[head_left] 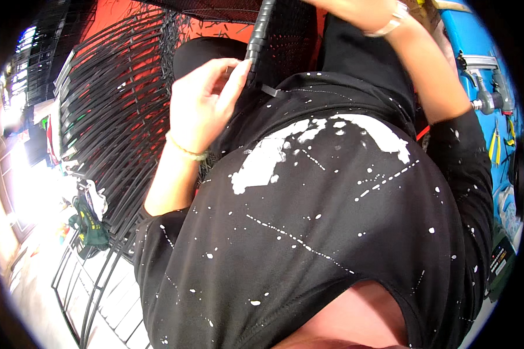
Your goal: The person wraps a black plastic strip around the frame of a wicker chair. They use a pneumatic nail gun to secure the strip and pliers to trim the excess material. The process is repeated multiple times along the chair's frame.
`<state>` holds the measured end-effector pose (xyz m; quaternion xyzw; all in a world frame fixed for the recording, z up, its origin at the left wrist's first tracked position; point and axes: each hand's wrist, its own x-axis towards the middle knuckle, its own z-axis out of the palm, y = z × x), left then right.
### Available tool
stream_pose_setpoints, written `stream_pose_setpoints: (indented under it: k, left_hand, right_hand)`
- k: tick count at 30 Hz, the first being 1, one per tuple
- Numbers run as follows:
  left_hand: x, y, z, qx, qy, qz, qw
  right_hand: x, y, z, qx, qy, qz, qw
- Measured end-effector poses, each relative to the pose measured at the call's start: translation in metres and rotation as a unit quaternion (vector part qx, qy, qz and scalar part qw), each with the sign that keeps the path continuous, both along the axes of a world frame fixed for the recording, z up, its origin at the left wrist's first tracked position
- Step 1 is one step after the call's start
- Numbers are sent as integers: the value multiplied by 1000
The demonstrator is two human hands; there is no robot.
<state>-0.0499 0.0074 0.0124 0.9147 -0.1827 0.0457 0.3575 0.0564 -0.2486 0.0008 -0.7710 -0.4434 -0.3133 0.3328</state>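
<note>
A black woven wicker piece [288, 49] stands between my legs, its near edge a tube wrapped in flat black strip [258, 46]. My left hand [201, 104] is closed at the lower end of this edge, thumb and forefinger pinching it. Just right of those fingertips, a short dark strip end [269, 91] sticks out over my shirt. At the top, my right hand [355, 11] reaches over the far side of the wicker piece. The picture's upper rim cuts off its fingers, so their grip is hidden.
Black curved frames [116, 110] are stacked close on my left. Black clippings lie on the red floor [215, 30]. To the right, a blue worktop [457, 29] bears a grey air tool [490, 99] and yellow-handled pliers [495, 146]. A dark green cloth item [90, 224] hangs at lower left.
</note>
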Motion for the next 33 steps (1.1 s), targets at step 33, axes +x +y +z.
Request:
stream_pose_setpoints:
  k: [33]
  left_hand:
    - [18, 13, 68, 142, 438, -74, 885]
  right_hand:
    - [-44, 98, 3, -312, 157, 59, 935]
